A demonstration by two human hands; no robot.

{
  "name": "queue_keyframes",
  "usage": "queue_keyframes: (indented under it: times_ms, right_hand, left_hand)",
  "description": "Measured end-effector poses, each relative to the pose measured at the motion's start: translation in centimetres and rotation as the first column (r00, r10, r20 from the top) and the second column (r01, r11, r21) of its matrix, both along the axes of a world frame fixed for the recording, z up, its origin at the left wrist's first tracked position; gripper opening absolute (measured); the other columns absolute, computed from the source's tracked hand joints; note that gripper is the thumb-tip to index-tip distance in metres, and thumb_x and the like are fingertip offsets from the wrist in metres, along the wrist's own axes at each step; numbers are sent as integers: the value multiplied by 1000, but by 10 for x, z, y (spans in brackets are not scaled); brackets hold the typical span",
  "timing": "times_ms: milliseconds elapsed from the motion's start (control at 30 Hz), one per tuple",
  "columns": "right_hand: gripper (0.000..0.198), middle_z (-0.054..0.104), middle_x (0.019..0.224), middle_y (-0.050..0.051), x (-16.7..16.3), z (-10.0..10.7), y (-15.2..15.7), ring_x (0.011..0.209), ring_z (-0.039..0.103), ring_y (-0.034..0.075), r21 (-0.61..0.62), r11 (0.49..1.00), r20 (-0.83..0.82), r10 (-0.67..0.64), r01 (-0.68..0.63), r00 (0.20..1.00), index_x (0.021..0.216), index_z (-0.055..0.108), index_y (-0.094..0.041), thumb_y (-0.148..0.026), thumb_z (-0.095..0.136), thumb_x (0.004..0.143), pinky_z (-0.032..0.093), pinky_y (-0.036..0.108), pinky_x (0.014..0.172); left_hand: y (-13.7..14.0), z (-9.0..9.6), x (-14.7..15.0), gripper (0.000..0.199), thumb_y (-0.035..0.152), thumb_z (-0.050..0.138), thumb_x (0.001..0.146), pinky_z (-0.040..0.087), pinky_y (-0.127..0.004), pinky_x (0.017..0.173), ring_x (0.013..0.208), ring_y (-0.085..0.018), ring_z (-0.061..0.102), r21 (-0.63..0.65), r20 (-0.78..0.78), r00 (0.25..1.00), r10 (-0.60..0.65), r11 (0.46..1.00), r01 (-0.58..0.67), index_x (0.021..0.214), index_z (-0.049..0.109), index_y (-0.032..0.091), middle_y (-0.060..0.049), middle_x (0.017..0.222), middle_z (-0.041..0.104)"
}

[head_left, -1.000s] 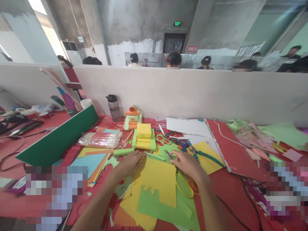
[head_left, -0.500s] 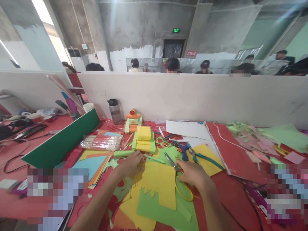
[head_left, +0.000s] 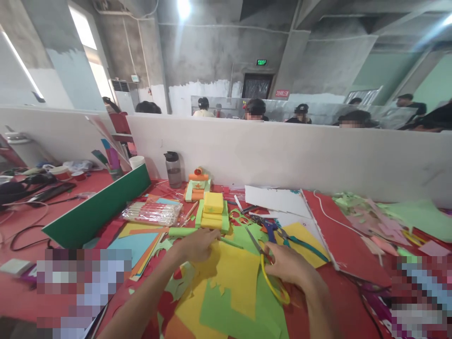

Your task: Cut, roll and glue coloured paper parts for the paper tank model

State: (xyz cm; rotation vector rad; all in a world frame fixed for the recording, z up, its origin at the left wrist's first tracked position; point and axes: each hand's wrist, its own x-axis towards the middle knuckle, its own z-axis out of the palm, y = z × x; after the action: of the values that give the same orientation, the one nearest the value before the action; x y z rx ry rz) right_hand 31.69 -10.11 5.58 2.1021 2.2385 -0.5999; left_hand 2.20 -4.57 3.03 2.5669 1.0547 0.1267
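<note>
My left hand (head_left: 198, 245) has its fingers curled together at the top left corner of a yellow sheet of paper (head_left: 235, 263), apparently pinching it; the fingertips are partly hidden. A green pencil (head_left: 232, 243) lies just beyond those fingers. My right hand (head_left: 291, 263) grips scissors (head_left: 254, 241) with yellow handles, whose blades point away and to the left, parted only slightly if at all. Under the yellow sheet lies green paper (head_left: 226, 313) among other cut pieces. A paper model of a yellow and green tank (head_left: 213, 212) stands behind my left hand.
Pliers (head_left: 305, 245) with teal handles and a blue glue gun (head_left: 270, 229) lie beyond my right hand. A second, orange and green paper model (head_left: 197, 186) and a water bottle (head_left: 173, 170) stand at the back. A green board (head_left: 100, 207) stands upright at left, near bagged sticks (head_left: 153, 213).
The scissors are turned up, their handles now more edge-on in my right hand. My left hand has shifted slightly right along the paper's edge. The head view has tilted up a little.
</note>
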Motion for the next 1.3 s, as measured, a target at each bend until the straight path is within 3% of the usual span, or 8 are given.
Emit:
queue_keyframes:
  times_ms: [100,333,467,633,767,933,1067,1300]
  right_hand:
    - [21,66,70,-1,14,3,2,63,61,18,-45,998,-193,-46,38,980,93,55,-23,-21,59,72,32,24,54]
    - [33,63,91,2,27,15,19,78,63,17,52,997,-686,-3,53,728,108,50,-23,-25,64,78,47,24,63]
    - [42,58,103,3,11,31,35,92,62,19,143,983,-823,55,114,565,111,50,-28,-31,75,77,51,25,70]
    - [49,50,87,-2,-16,40,71,63,50,12,161,981,-966,134,105,222,111,52,-29,-52,76,75,40,21,48]
    - [65,52,83,0,-39,41,102,62,50,14,112,991,-991,105,71,87,106,53,-28,-80,63,70,34,21,42]
    - [47,56,74,-3,-78,47,130,59,54,13,212,949,-957,153,233,246,105,55,-27,-62,70,77,43,22,48]
    - [40,68,93,1,-100,46,146,74,65,18,264,892,-938,148,368,314,108,60,-26,-50,72,79,54,27,61]
    - [36,71,107,8,-92,37,156,92,70,27,266,886,-903,91,380,420,111,64,-21,-43,68,83,59,38,80]
  left_hand:
    - [9,7,-1,41,18,54,78,44,-33,86,109,-27,59,-7,87,996,-33,999,34,119,57,21,-11,117,65]
    - [41,52,-12,19,37,56,85,40,-26,64,72,-17,56,-95,470,863,188,982,-162,89,62,19,-2,82,62]
    - [57,84,-15,19,37,62,81,42,-23,63,72,-15,57,-298,782,515,350,937,-185,89,58,20,1,80,60]
    - [86,96,-9,26,25,73,67,40,-18,55,61,-10,54,-473,879,37,475,880,-45,82,52,20,4,74,58]
    - [106,85,7,32,20,75,64,45,-19,59,67,-11,62,-531,834,-134,535,845,70,90,56,19,1,81,66]
    - [116,64,33,51,21,80,61,53,-29,75,83,-19,70,-566,803,-93,588,802,190,108,60,18,-4,93,74]
    - [122,53,38,51,24,82,62,54,-32,79,90,-22,70,-577,799,-22,601,777,250,109,63,18,-7,100,74]
    - [128,49,9,40,40,72,78,54,-28,73,87,-19,66,-564,818,277,503,795,222,111,68,18,-9,106,72]
